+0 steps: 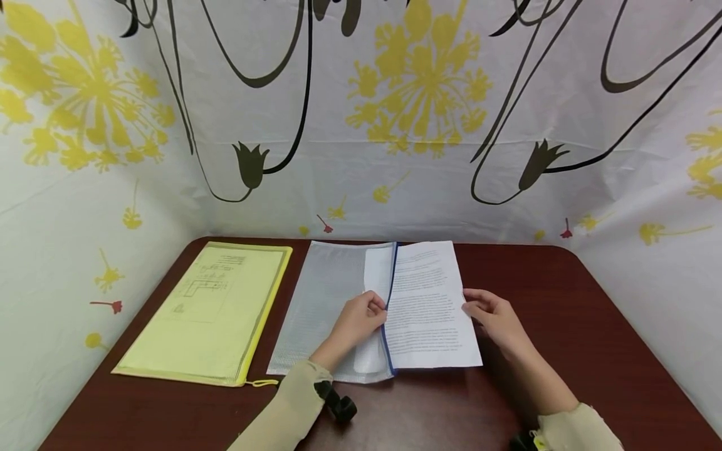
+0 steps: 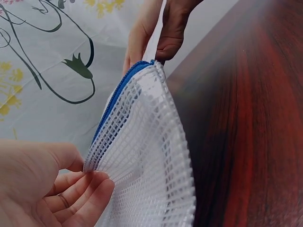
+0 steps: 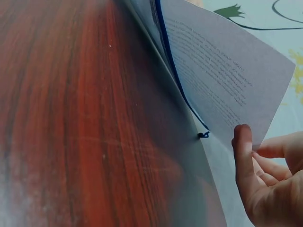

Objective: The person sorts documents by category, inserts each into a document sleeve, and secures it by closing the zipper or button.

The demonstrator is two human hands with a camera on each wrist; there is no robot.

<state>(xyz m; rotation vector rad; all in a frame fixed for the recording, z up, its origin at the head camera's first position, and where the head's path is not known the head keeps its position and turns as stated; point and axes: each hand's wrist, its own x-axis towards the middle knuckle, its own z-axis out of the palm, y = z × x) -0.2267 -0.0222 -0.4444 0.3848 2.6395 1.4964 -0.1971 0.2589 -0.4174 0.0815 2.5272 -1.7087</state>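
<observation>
A clear mesh zip pouch (image 1: 324, 294) with a blue zipper edge (image 2: 113, 101) lies on the table, its mouth towards the right. Printed paper (image 1: 429, 307) reaches out of that mouth, part of it still between the pouch's layers. The left hand (image 1: 359, 319) pinches the pouch's upper layer beside the zipper, thumb against fingers, as the left wrist view shows. On the other side, the right hand (image 1: 499, 322) holds the paper's right edge between thumb and fingers. In the right wrist view the thumb (image 3: 244, 142) lies over the printed face.
To the left lies a yellow zip pouch (image 1: 209, 307) with a drawing sheet inside and a yellow pull loop (image 1: 262, 383). The dark red table (image 1: 564, 313) is bordered by a white curtain (image 1: 316, 125) with flower prints. Dark straps sit on both wrists.
</observation>
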